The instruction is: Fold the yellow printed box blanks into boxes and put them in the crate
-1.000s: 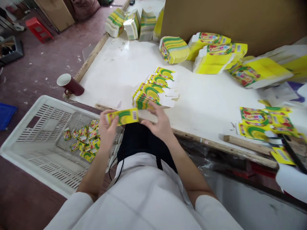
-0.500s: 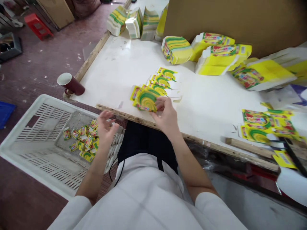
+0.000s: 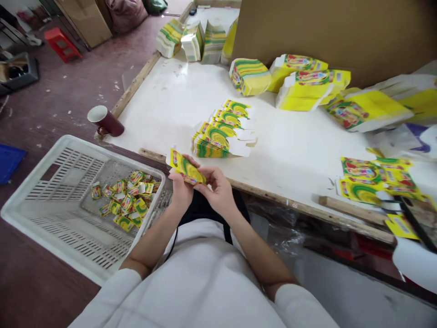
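A flat yellow-and-green printed carton [image 3: 187, 167] is held between both hands over the table's front edge, tilted toward me. My left hand [image 3: 181, 189] grips its left end, thumb in front and fingers behind. On the right end, my right hand [image 3: 215, 189] pinches the carton's lower corner between thumb and fingers. Just beyond lies a fanned stack of the same flat cartons [image 3: 218, 134] on the white table [image 3: 153, 109]. Below and left, a white plastic crate [image 3: 64, 218] holds several small folded cartons [image 3: 128, 200].
A maroon mug [image 3: 109, 123] lies tilted at the table's left edge. Bundles of cartons [image 3: 251, 75] line the back beside a brown cardboard sheet [image 3: 307, 32]. To the right are more flat cartons [image 3: 363, 175] and a wooden strip [image 3: 351, 210]. A red stool [image 3: 63, 44] stands on the floor.
My right hand has brought one carton from the fanned stack left and toward my body. My left hand has moved right from above the crate and closed on it.
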Demonstrator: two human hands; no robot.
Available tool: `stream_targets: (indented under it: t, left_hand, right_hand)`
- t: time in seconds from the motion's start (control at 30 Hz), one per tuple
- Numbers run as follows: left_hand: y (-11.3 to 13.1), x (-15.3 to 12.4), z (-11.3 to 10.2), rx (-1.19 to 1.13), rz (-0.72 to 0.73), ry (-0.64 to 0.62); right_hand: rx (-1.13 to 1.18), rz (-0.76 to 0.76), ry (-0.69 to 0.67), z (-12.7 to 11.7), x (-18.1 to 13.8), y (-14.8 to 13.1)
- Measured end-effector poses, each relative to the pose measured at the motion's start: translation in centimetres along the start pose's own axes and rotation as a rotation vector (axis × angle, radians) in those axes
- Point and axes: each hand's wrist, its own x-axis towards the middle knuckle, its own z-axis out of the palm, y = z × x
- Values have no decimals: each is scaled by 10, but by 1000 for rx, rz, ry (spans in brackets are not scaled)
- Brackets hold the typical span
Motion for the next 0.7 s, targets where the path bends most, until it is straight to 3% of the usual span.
stream_targets:
  t: [0.07,0.23,0.37,0.47,0.53,0.6,0.7]
  left_hand:
    - [-4,-3,-13,134,34,-61]
    - [-4,3,-47,521,110,-1]
    - [28,18,-60,632,126,-303]
    - [50,25,-53,859,165,-538]
    - [50,24,-42,1050,122,-657]
    - [41,18,-30,1171,60,-652]
    - [20,8,-18,1216,3,-436]
  right_hand:
    - [-33,-17,39,-8,5,-1]
    - [-375,-145,50,-30,11,-8]
    - [-694,-330,91,-52,17,-15]
    - [-837,-466,-14,-61,21,-16]
    - [-831,-546,-78,-59,20,-15]
    - [-780,-590,-7,-50,15,-10]
    - [-719,-517,270,-29,2,-3]
